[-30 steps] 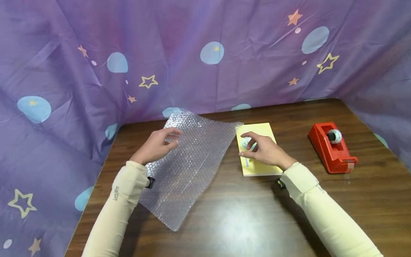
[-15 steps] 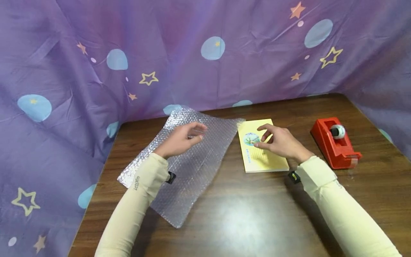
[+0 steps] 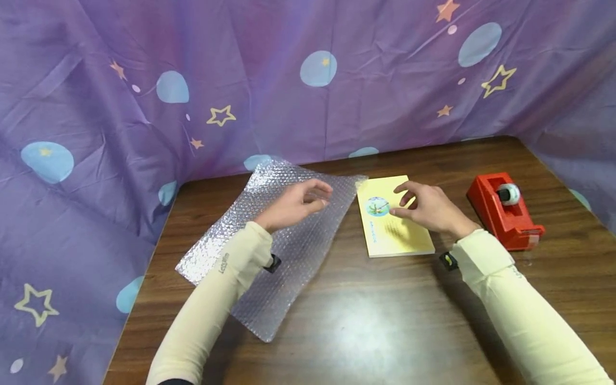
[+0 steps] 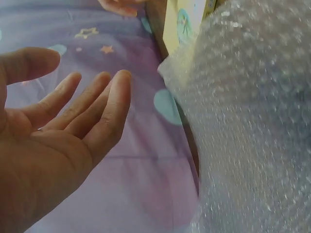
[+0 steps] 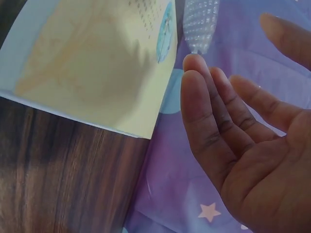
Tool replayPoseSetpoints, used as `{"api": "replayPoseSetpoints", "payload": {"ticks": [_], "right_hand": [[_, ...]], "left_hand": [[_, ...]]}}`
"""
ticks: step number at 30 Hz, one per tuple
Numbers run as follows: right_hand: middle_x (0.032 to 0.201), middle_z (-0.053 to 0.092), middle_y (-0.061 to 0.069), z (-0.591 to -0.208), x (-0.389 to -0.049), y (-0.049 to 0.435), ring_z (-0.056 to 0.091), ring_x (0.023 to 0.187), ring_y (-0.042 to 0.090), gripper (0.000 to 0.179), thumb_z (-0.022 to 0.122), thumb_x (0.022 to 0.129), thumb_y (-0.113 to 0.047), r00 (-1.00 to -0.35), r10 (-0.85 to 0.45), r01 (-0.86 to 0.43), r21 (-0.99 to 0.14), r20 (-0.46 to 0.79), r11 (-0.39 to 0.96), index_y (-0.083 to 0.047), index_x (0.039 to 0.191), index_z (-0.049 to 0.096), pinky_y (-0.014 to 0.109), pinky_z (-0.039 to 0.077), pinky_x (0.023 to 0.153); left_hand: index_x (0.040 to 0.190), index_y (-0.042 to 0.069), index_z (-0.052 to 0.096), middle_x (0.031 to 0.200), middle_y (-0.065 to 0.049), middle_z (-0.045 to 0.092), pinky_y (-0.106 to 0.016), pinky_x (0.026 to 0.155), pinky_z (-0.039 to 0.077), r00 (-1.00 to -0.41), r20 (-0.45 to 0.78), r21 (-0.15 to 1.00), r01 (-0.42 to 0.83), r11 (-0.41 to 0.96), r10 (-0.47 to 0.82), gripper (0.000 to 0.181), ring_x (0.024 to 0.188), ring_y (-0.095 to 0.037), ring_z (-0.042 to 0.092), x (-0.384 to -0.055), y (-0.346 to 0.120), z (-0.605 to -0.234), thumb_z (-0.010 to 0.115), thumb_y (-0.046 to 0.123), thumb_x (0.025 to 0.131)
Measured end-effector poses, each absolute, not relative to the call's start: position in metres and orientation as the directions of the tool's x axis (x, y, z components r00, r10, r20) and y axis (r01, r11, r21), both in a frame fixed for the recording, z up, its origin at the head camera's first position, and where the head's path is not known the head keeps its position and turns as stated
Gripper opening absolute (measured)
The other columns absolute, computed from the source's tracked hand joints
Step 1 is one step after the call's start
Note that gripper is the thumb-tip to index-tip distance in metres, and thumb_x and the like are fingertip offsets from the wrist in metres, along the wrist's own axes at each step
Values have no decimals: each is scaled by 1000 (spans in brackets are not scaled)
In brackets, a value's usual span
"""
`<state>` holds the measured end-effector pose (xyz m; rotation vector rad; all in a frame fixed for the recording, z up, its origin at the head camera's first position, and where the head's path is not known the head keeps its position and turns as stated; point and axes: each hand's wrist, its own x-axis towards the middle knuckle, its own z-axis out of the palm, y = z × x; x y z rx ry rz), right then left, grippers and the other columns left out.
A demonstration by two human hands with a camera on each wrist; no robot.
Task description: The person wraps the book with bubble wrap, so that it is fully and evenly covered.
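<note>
A sheet of clear bubble wrap [image 3: 308,251] lies spread on the left half of the table, its far right corner lapping the edge of a yellow book [image 3: 380,235]. My left hand [image 3: 295,203] hovers over the wrap with relaxed fingers and holds nothing; the left wrist view shows its fingers [image 4: 112,107] apart from the wrap. Above the book is my right hand [image 3: 430,208], thumb and fingers parted and loosely bent. In the right wrist view nothing lies in that palm [image 5: 272,179]. The book's cover bears a round picture with a palm tree.
To the right of the book stands a red tape dispenser [image 3: 505,214] with a roll of tape in it. A purple curtain [image 3: 269,80] with stars and planets hangs behind and beside the brown wooden table [image 3: 366,305].
My left hand has moved right across the bubble wrap. My right hand has shifted right over the book, uncovering its round picture. The wrap and book stay in place.
</note>
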<state>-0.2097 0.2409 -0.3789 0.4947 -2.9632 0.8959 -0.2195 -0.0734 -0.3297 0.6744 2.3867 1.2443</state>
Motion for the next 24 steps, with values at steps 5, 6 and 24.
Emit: {"api": "replayPoseSetpoints", "payload": {"ticks": [5,6,24], "right_hand": [[96,74,14,-380,-215,239,67,74,15,47,76,88,-28,-949,-301,-303,-539,94,786,1,122,62,30,48,68],[96,74,14,-380,-216,239,67,74,15,47,76,88,-28,-949,-302,-303,-542,94,784,1,122,62,30,48,68],[100,73,22,-392,-218,253,71,87,31,45,76,89,-29,-956,-277,-287,-520,100,804,2,119,63,40,51,73]], "left_hand": [[135,3,52,141,-19,57,-44,102,55,-804,-125,849,217,482,581,36,125,-39,61,-220,-66,-330,56,8,100],[136,2,52,142,-20,56,-44,102,55,-800,-131,853,210,477,585,37,125,-39,61,-221,-64,-331,56,8,100],[149,-5,33,152,-30,41,-49,112,46,-699,-333,935,-160,316,633,49,137,-45,49,-228,-19,-354,47,7,104]]}}
